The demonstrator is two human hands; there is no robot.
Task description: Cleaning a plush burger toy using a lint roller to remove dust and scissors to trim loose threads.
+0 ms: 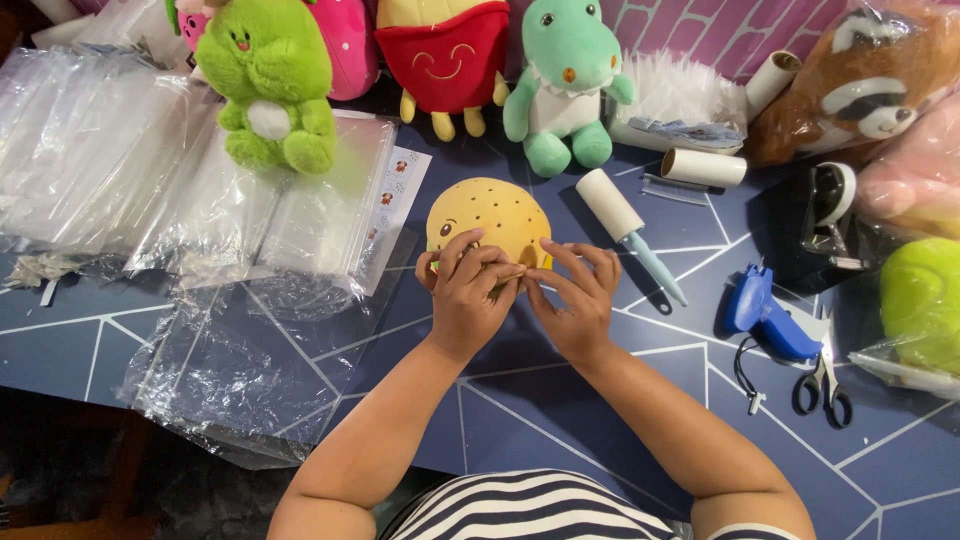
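Both bare forearms extend forward from the torso and converge toward the middle. Left hand (466,293): fingers curled, knuckles up, fingertips pinched together. Right hand (577,297): palm down, fingers spread slightly, thumb and index finger meeting the left fingertips. The two hands touch.

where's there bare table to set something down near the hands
Bare table lies between the forearms, and right of the right hand up to the blue tool. Crowded: plastic bags left of the left hand, plush toys along the back.
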